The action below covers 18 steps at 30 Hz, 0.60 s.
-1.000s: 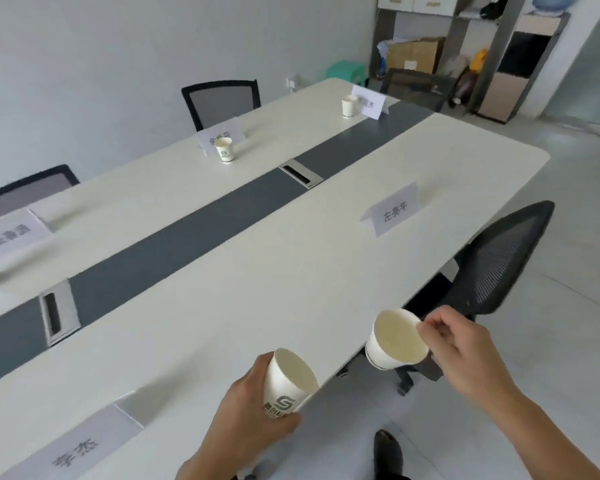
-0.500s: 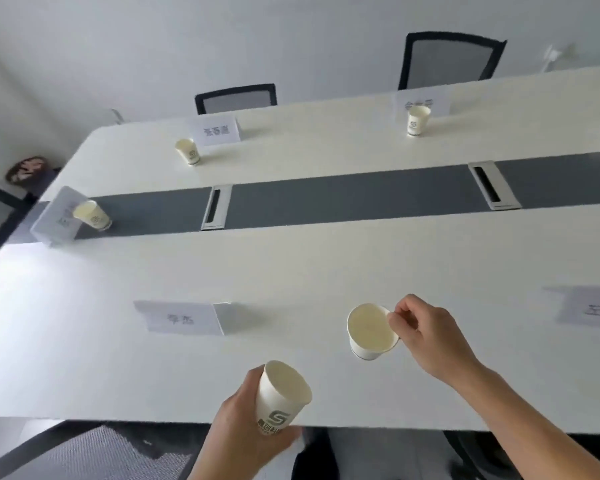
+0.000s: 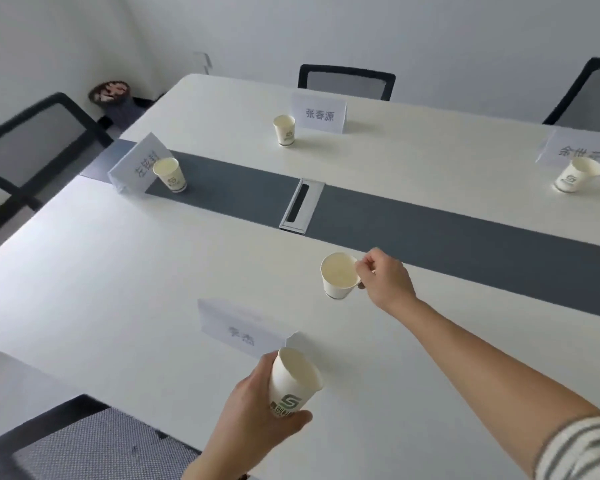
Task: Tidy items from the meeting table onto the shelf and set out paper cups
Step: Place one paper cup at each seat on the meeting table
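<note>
Paper cups were the business here. Half a second before, the right hand held its paper cup low over the near half of the surface, level with the nearest name card; now the arm had reached past the card, and the cup sat close to the grey centre strip, its base at or just above the surface. That looked like setting out this seat's cup. Fingers pinched its rim. The cup stood nearly upright, long axis vertical, mouth up and tipped slightly toward the camera. The left hand gripped a second cup, mouth tilted up and rightward.
</note>
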Each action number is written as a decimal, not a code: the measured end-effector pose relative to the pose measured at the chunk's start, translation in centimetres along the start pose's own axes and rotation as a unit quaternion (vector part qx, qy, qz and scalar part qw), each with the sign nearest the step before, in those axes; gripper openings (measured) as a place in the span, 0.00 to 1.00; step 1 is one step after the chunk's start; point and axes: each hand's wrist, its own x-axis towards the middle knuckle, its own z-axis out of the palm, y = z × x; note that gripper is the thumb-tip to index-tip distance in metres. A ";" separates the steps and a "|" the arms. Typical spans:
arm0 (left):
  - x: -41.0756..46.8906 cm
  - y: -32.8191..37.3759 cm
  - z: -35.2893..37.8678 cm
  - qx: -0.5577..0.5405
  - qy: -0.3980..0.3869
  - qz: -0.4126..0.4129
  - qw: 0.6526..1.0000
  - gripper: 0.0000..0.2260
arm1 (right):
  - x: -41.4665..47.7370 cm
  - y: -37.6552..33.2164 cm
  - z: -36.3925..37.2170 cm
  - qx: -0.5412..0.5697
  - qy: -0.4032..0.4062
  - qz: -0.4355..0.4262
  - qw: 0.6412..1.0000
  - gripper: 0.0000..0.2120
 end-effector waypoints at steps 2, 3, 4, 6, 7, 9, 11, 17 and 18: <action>1.2 -1.2 -1.3 -0.007 0.006 -0.013 1.000 0.28 | 3.5 -1.0 2.6 -0.022 -0.013 0.008 1.000 0.10; 1.7 -1.8 -2.0 -0.011 0.013 -0.021 1.000 0.28 | 4.9 -1.3 3.9 -0.034 -0.022 0.014 0.999 0.10; 2.1 -2.4 -2.6 -0.016 0.022 -0.033 0.999 0.28 | 6.1 -1.6 5.2 -0.047 -0.032 0.021 0.998 0.10; 2.8 -3.7 -3.8 -0.025 0.041 -0.058 0.997 0.29 | 8.0 -1.8 7.4 -0.069 -0.042 0.033 0.996 0.11; 3.1 -4.1 -4.1 -0.029 0.047 -0.068 0.996 0.29 | 8.5 -1.6 8.2 -0.076 -0.042 0.039 0.996 0.11; 3.4 -4.9 -4.4 -0.035 0.054 -0.083 0.994 0.28 | 9.2 -1.3 9.2 -0.079 -0.032 0.052 0.995 0.12; 3.9 -5.3 -4.4 -0.042 0.049 -0.092 0.994 0.28 | 9.6 -1.0 9.6 -0.079 -0.026 0.059 0.995 0.11; 6.5 -3.9 -4.2 -0.051 0.019 -0.073 0.996 0.27 | 9.6 -0.6 8.4 -0.064 -0.049 0.056 0.995 0.14; 7.0 -3.5 -4.2 -0.051 0.013 -0.064 0.997 0.27 | 9.4 -0.6 8.0 -0.057 -0.048 0.057 0.996 0.14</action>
